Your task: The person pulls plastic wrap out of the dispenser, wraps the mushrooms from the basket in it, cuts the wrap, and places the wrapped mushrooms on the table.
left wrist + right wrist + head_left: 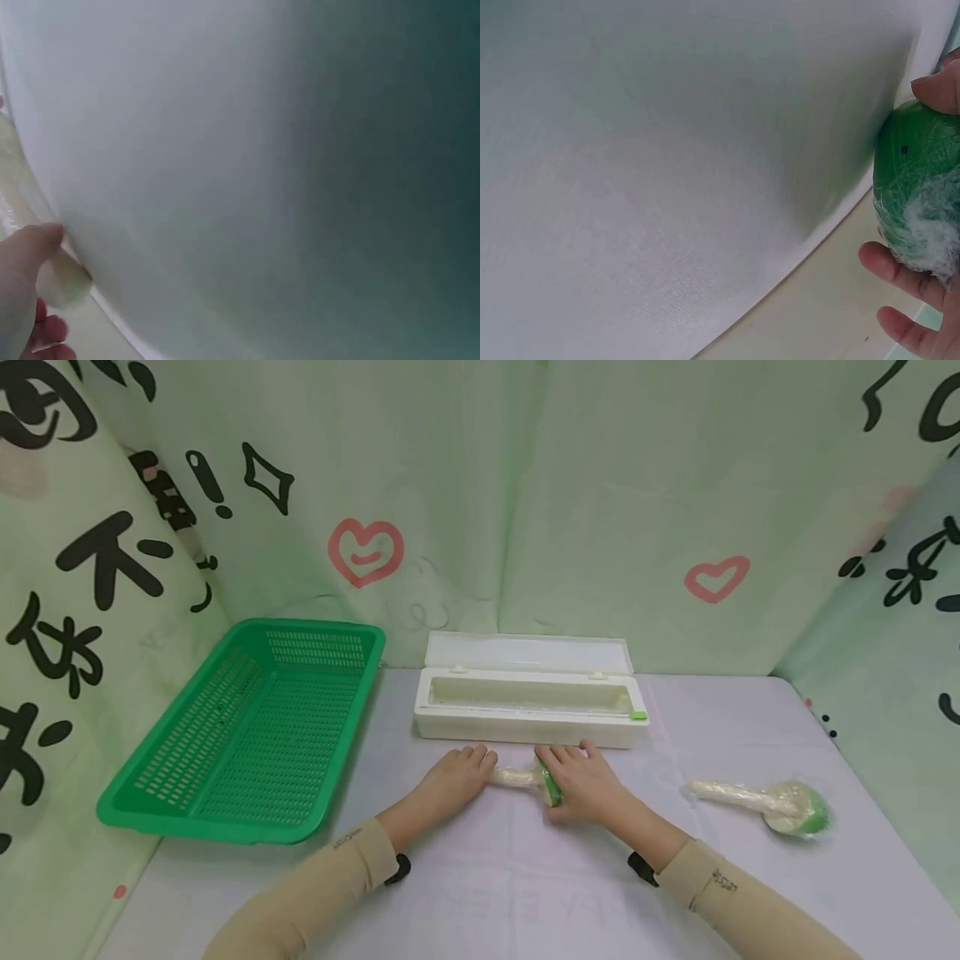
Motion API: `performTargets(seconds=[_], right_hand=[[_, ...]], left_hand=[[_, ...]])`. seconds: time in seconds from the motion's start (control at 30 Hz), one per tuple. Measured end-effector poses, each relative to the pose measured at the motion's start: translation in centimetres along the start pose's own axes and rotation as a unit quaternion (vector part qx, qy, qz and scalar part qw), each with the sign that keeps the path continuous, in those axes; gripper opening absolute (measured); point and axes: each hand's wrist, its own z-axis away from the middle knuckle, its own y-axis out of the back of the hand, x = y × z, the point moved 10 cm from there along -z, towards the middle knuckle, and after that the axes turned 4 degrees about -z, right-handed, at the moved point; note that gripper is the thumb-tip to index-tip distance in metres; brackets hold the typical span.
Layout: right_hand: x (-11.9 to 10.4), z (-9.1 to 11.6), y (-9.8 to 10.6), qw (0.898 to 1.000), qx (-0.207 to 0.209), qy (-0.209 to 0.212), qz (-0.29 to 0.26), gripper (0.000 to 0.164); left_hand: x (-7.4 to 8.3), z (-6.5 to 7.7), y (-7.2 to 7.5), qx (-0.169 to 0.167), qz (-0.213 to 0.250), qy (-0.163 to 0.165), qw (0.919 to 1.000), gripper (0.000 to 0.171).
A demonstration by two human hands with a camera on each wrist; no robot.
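Between my two hands lies a plastic-wrapped, cream-handled thing with a round green head [516, 777]; its exact kind is not clear under the wrap. My left hand [463, 775] pinches the end of its handle [69, 282], with the thumb on top in the left wrist view. Around the green head [909, 169], my right hand [585, 783] curls its thumb and fingers, and crumpled clear film shows on the head's face in the right wrist view. Just behind both hands stands a long white cling film box [525, 727], its lid [528, 653] raised and a green slider [638, 715] at its right end.
A second wrapped thing of the same sort [797, 810] lies on the right of the white-covered table [510, 893]. To the left stands a green plastic basket [213, 828]. Pale green printed curtains [600, 510] enclose the back and sides.
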Motion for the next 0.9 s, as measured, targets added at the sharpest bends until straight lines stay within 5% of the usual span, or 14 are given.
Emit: performTargets(seconds=[0.1,0.23,0.5,0.7,0.9], right_hand=[[0.0,-0.1,0.1,1.000,-0.001,0.000,0.002,0.080],[0.0,-0.1,0.1,1.000,-0.005,0.001,-0.004,0.079],[0.0,-0.2,0.0,1.000,-0.007,0.000,-0.013,0.079],[0.1,-0.1,-0.2,1.000,-0.008,-0.004,-0.015,0.081],[0.2,0.0,0.0,1.000,-0.003,-0.004,-0.018,0.081]], left_hand=[[0.4,0.0,-0.4,0.020,-0.064,-0.028,0.9973,0.031],[0.9,-0.4,-1.6,0.021,-0.082,-0.057,0.9947,0.039],[1.7,-1.1,-2.8,-0.021,-0.011,-0.091,0.9956,0.031],[2.0,-1.3,-3.0,-0.040,-0.016,-0.099,0.9941,0.023],[2.3,-1.3,-2.8,-0.025,-0.027,-0.108,0.9935,0.022]])
